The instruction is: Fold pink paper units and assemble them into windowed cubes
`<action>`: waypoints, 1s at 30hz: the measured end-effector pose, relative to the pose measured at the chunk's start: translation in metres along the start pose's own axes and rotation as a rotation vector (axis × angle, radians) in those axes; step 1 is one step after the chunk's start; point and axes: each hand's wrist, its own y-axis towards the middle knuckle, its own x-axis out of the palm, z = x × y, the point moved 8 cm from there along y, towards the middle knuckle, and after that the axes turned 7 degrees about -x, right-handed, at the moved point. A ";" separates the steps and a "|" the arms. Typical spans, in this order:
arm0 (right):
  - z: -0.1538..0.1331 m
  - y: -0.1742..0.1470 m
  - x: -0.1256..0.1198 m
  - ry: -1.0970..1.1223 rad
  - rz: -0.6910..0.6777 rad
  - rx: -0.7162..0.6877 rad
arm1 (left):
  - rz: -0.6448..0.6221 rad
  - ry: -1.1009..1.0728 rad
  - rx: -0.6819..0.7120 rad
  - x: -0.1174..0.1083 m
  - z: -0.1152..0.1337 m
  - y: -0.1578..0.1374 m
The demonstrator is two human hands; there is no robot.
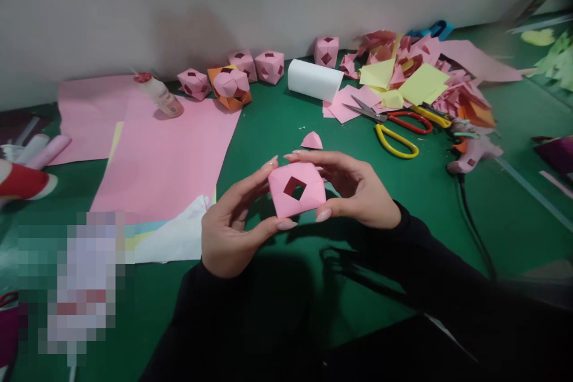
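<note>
Between my two hands, a pink folded-paper cube (274, 186) with a diamond-shaped hole faces me, held just above the green table. My left hand (233, 221) grips its left side, thumb along the bottom edge and fingers at the top corner. On the right side my right hand (358, 188) pinches it the same way, thumb at the lower corner. Just behind the cube lies a small folded pink paper piece (312, 141). Scissors (385, 119) with one red and one yellow handle rest open to the right, beyond my right hand.
Several finished pink paper cubes (270, 67) line the wall, one with orange parts. A white roll (315, 79) lies by a heap of paper scraps (416, 71). Left are large pink sheets (170, 161), a small bottle (160, 95) and a red-and-white cup (22, 180). A glue gun (474, 155) trails its cord at right.
</note>
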 end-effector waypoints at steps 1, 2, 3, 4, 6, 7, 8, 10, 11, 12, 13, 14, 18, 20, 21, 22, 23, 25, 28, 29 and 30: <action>0.000 0.000 0.000 -0.002 -0.003 -0.001 | -0.002 0.001 0.003 0.000 0.000 0.000; 0.000 0.000 0.000 -0.005 -0.006 -0.005 | -0.007 -0.001 0.006 0.000 0.000 0.000; -0.001 0.000 0.000 -0.008 -0.007 -0.009 | -0.013 -0.005 0.008 0.001 0.000 0.000; -0.001 0.000 0.000 -0.012 -0.005 -0.015 | -0.021 -0.013 0.010 0.001 0.000 0.001; -0.003 0.000 0.000 -0.025 0.009 -0.036 | -0.054 -0.048 0.008 0.002 -0.002 0.002; -0.005 0.000 0.000 -0.036 0.026 -0.053 | -0.075 -0.075 0.005 0.002 -0.003 0.003; -0.007 0.000 0.001 -0.052 0.045 -0.079 | -0.091 -0.107 0.002 0.003 -0.005 0.004; -0.012 -0.001 0.002 -0.103 0.083 -0.147 | -0.100 -0.155 -0.015 0.003 -0.010 0.006; -0.015 -0.002 0.004 -0.144 0.092 -0.185 | -0.090 -0.161 -0.026 0.003 -0.013 0.007; -0.017 -0.003 0.007 -0.197 0.089 -0.222 | -0.075 -0.155 -0.038 0.003 -0.015 0.007; -0.019 -0.003 0.011 -0.256 0.075 -0.260 | -0.056 -0.142 -0.052 0.003 -0.017 0.007; -0.020 -0.004 0.015 -0.318 0.054 -0.293 | -0.033 -0.127 -0.062 0.004 -0.019 0.007; -0.015 -0.007 0.027 -0.367 -0.002 -0.299 | 0.056 -0.095 -0.032 0.006 -0.012 0.004; -0.009 -0.008 0.027 -0.255 0.041 -0.226 | 0.071 -0.076 0.019 0.008 -0.005 0.003; -0.006 -0.009 0.026 -0.195 0.078 -0.190 | 0.071 -0.067 0.045 0.008 -0.002 0.002; -0.004 -0.010 0.025 -0.144 0.115 -0.161 | 0.071 -0.059 0.069 0.009 0.001 0.001; -0.002 -0.011 0.024 -0.101 0.148 -0.137 | 0.070 -0.051 0.088 0.009 0.003 0.000; 0.001 -0.012 0.023 -0.034 0.181 -0.084 | 0.070 -0.036 0.111 0.009 0.005 -0.001; 0.002 -0.012 0.026 0.020 0.171 -0.037 | 0.067 -0.006 0.120 0.010 0.006 -0.002; 0.002 -0.012 0.026 0.015 0.165 -0.035 | 0.061 0.019 0.121 0.011 0.006 -0.002; 0.002 -0.012 0.026 -0.002 0.163 -0.040 | 0.057 0.054 0.123 0.011 0.006 -0.002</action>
